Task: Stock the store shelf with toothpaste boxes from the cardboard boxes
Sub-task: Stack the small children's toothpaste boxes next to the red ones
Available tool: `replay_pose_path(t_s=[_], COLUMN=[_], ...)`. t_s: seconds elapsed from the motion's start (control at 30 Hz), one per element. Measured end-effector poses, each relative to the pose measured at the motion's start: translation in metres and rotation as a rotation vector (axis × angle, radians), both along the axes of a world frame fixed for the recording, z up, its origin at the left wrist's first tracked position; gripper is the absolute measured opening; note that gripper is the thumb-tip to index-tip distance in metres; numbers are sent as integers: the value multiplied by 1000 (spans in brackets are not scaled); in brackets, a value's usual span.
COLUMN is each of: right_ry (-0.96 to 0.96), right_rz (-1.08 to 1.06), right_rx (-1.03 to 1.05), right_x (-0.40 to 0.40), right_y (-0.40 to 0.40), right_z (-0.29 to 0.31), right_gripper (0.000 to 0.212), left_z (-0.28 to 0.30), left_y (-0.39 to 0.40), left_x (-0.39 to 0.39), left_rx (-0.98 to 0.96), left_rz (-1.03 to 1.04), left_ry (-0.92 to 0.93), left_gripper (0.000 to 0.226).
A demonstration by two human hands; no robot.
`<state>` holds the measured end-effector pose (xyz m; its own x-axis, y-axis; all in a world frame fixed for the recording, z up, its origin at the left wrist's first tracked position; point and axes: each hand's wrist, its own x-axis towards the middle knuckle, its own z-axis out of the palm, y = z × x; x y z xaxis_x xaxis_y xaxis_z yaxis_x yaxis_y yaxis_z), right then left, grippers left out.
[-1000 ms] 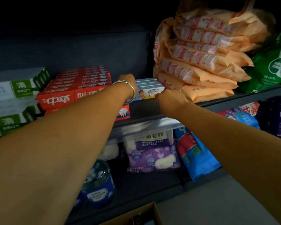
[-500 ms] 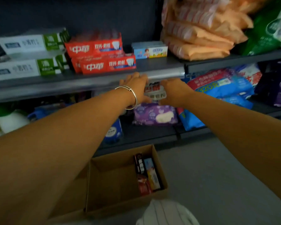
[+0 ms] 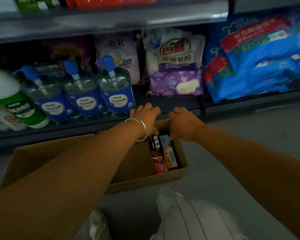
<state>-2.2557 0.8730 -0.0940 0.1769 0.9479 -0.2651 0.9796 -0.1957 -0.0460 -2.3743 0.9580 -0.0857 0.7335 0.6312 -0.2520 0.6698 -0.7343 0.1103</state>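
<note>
An open cardboard box (image 3: 145,183) stands on the floor in front of the shelving. At its right end lie a dark toothpaste box (image 3: 158,156) and a light blue one (image 3: 170,153), side by side. My left hand (image 3: 145,116), with a silver bangle on the wrist, hovers over the far end of the dark box, fingers loosely bent. My right hand (image 3: 184,123) is beside it over the light box's far end, thumb close to it. Neither hand holds anything. Red toothpaste boxes (image 3: 111,0) show on the upper shelf (image 3: 111,19) at the top edge.
The lower shelf holds blue-labelled liquid bottles (image 3: 118,94), a green and white bottle (image 3: 19,104), a purple powder bag (image 3: 176,66) and blue packs (image 3: 258,66). My knee in white striped trousers (image 3: 194,219) is just behind the cardboard box. Grey floor lies to the right.
Both hands have dropped from the toothpaste shelf, past the lower shelf's edge, down to the cardboard box. My view has tilted down with them.
</note>
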Motion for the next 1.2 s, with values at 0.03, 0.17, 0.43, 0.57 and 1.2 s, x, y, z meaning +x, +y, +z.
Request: replay_pose_path(t_s=[0.03, 0.17, 0.43, 0.57, 1.2], right_ry=[-4, 50, 149, 195, 119], right_rz=[11, -11, -82, -119, -195], right_rx=[-19, -56, -196, -255, -389], right_x=[-1, -1, 2, 3, 1], right_y=[3, 14, 41, 58, 78], right_z=[-12, -50, -114, -136, -165], right_gripper=[67, 68, 43, 42, 60], left_z=[-10, -47, -108, -127, -155], left_y=[2, 12, 38, 51, 73], left_x=[1, 6, 14, 17, 20], left_rx=[-3, -26, -84, -98, -104], left_rz=[-12, -49, -113, -146, -252], left_ry=[12, 60, 137, 142, 113], left_gripper=[65, 65, 69, 68, 61])
